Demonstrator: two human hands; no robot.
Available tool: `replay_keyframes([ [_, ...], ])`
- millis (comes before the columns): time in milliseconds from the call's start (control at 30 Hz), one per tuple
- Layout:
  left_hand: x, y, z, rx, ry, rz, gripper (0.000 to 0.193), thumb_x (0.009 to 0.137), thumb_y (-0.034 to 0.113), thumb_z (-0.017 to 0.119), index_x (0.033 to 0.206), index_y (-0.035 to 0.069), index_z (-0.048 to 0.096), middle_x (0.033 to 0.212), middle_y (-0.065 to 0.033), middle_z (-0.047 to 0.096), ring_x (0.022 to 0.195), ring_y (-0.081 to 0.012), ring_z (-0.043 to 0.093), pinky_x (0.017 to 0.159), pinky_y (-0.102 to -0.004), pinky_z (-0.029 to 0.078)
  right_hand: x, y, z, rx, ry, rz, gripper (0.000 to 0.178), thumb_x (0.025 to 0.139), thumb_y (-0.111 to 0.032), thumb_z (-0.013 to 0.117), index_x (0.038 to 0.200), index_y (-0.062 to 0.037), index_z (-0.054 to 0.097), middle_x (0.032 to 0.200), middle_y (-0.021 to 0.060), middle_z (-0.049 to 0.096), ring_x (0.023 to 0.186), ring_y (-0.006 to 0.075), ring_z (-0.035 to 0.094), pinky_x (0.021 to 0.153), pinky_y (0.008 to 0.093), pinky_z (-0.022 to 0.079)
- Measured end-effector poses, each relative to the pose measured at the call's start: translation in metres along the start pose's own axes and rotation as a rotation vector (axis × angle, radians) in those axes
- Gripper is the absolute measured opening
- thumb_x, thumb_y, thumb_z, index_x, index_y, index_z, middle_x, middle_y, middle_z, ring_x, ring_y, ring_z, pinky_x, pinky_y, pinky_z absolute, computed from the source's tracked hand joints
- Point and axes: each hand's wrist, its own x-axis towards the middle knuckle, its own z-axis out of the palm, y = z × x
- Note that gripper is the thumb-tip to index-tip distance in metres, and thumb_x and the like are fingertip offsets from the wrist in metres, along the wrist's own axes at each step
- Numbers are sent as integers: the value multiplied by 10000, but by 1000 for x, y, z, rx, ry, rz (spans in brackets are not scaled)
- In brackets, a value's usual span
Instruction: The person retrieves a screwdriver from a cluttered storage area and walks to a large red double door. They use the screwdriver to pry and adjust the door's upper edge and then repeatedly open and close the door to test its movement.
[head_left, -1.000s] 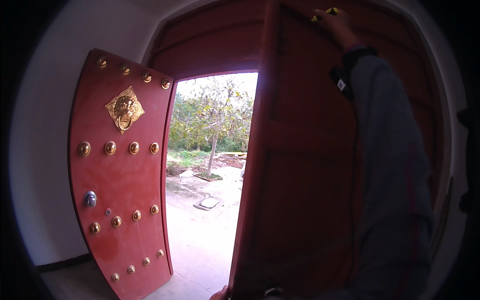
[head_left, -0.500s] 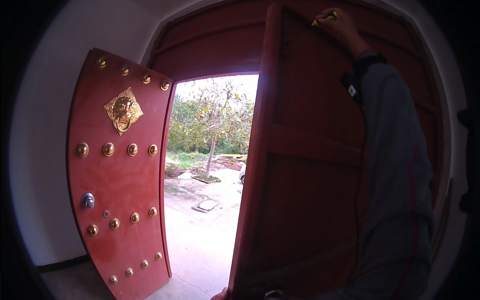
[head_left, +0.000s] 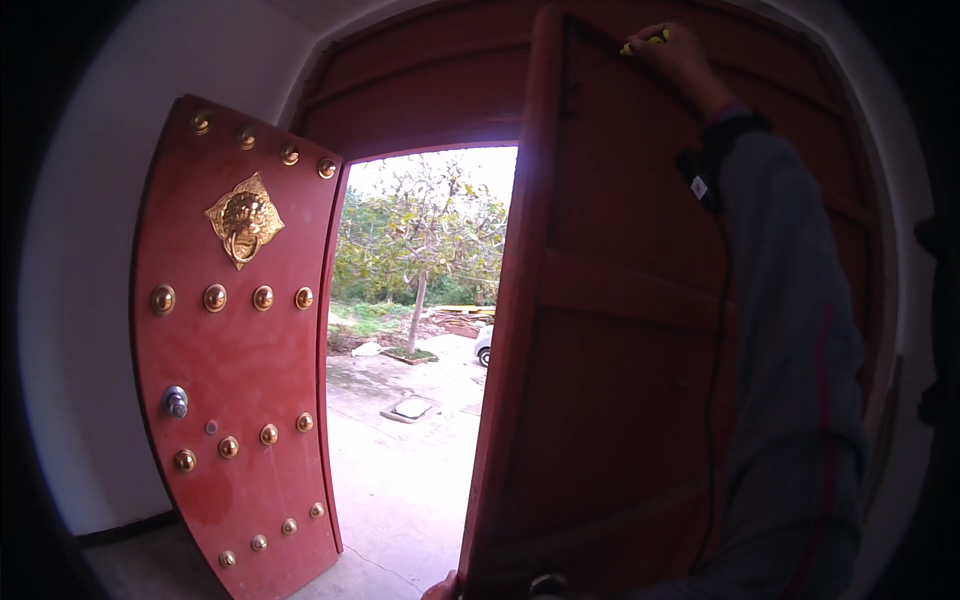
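Note:
Raised high at the upper right, my right hand [head_left: 683, 58] is closed around the yellow-and-black handle of a screwdriver [head_left: 628, 48]. Its thin dark shaft points left and down toward the upper corner of the dark red door leaf [head_left: 630, 400], near small dark metal fittings [head_left: 570, 90] by the leaf's edge. Whether the tip touches anything is too dark to tell. At the bottom edge, part of my left hand [head_left: 441, 587] shows, fingers curled against the free edge of this same leaf; the rest is out of view.
On the left, another red door leaf [head_left: 260, 370] stands open, with gold studs, a lion-head knocker [head_left: 245, 222] and a silver knob [head_left: 176, 402]. A black box with a cable [head_left: 698, 180] hangs by my right forearm. Outside are paving, a tree [head_left: 418, 300] and a white car [head_left: 484, 345].
The view has shifted slightly. My right hand with the screwdriver sits a touch lower, and slightly more of the white car shows; both hands keep their holds.

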Motion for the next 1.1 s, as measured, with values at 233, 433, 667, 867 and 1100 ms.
replay_keyframes([
  [233, -12, 4, -2, 77, -3, 27, 581, 734, 339, 750, 1150, 69, 448, 989, -199, 632, 931, -397, 620, 767, -454, 498, -50, -5, -31, -731, 360, -519, 322, 849, -395, 680, 932, -84, 667, 852, 76, 670, 807, 185, 651, 742, 331, 545],
  [433, -21, 17, -3, 146, -1, -25, 443, 782, 223, 720, 1102, 65, 458, 989, -213, 622, 958, -418, 610, 773, -460, 498, -187, -163, -107, 535, 218, 290, 216, 924, -134, 626, 943, 79, 649, 888, 167, 677, 687, 166, 610, 589, 238, 486],
  [667, -25, 26, 3, 120, 58, -44, 446, 775, 186, 707, 1113, 63, 443, 963, -235, 618, 930, -447, 598, 727, -487, 495, -384, -302, -126, 1077, -156, 608, 301, 899, -138, 665, 1103, 40, 535, 931, 161, 668, 727, 199, 613, 610, 266, 496],
  [867, -29, 32, 5, 144, 102, -60, 464, 801, 275, 702, 1119, 45, 456, 890, -250, 631, 853, -459, 619, 713, -469, 501, -481, -404, -145, 1460, -540, 697, 330, 873, -106, 689, 1113, -16, 480, 1002, 164, 666, 851, 235, 685, 701, 310, 561],
  [1100, -60, 68, -40, -575, -230, -54, 422, 957, 318, 514, 1308, 90, 455, 1224, -162, 560, 1131, -266, 554, 964, -360, 455, -447, -492, -107, 1344, -535, 758, 250, 795, -59, 752, 952, -36, 559, 954, 183, 702, 861, 257, 712, 667, 308, 570],
])
